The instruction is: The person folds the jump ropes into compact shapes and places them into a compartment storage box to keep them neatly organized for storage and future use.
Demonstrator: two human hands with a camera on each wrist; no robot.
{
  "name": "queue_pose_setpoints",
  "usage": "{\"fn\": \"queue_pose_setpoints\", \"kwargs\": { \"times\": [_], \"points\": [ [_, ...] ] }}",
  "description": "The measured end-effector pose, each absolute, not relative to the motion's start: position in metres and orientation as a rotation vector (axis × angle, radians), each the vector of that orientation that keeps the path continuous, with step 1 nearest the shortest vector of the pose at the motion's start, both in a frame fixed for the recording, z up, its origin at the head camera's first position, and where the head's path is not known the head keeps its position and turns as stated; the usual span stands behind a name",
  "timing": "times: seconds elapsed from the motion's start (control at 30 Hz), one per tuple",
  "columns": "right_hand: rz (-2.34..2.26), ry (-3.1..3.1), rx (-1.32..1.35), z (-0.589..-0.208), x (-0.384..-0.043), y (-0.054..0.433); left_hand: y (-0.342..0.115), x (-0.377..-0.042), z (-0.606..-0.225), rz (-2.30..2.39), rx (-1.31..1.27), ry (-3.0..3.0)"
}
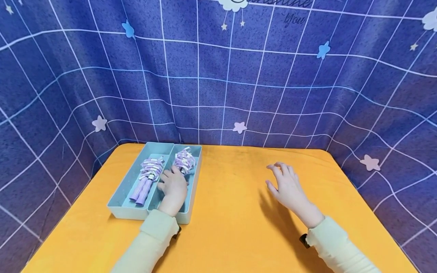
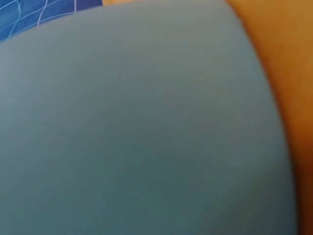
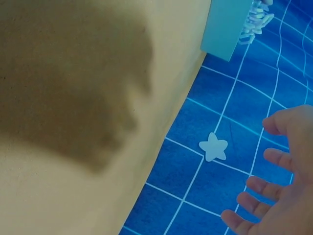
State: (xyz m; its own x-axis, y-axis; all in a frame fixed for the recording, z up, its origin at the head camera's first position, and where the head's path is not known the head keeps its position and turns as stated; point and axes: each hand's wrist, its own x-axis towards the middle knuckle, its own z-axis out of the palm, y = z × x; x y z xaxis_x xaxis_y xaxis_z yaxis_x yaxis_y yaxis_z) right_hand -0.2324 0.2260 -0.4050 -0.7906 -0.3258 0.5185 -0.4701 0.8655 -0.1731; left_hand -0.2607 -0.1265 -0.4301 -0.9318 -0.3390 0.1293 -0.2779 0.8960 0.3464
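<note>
My left hand (image 1: 173,186) reaches into the right compartment of a pale blue-green divided box (image 1: 196,185). Its curled fingers grip the lower part of a lilac-and-white beaded jump rope (image 1: 184,159), whose handles the hand hides. Bundled beads stick out beyond the fingers. A second bundled jump rope (image 1: 151,168) lies in the left compartment, bound with a dark tie, its two smooth lilac handles pointing toward me. My right hand (image 1: 288,185) hovers over the table on the right, fingers spread and slightly bent, holding nothing. A blurred box wall (image 2: 146,122) fills most of the left wrist view.
An orange cloth covers the table (image 1: 232,204). Behind and at both sides hangs a blue curtain (image 1: 218,91) with white grid lines and stars. The box stands at the table's left, its divider running front to back. Dark bands show at both wrists.
</note>
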Motion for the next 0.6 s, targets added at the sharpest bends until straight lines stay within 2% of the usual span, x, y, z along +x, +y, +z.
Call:
{"fn": "queue_pose_setpoints", "kwargs": {
  "times": [0.6],
  "points": [
    [0.338, -2.547, 0.599, -0.4090, -0.2309, 0.2201, -0.1313, -0.2557, -0.4337, -0.569, 0.472, -3.090]
  ]
}}
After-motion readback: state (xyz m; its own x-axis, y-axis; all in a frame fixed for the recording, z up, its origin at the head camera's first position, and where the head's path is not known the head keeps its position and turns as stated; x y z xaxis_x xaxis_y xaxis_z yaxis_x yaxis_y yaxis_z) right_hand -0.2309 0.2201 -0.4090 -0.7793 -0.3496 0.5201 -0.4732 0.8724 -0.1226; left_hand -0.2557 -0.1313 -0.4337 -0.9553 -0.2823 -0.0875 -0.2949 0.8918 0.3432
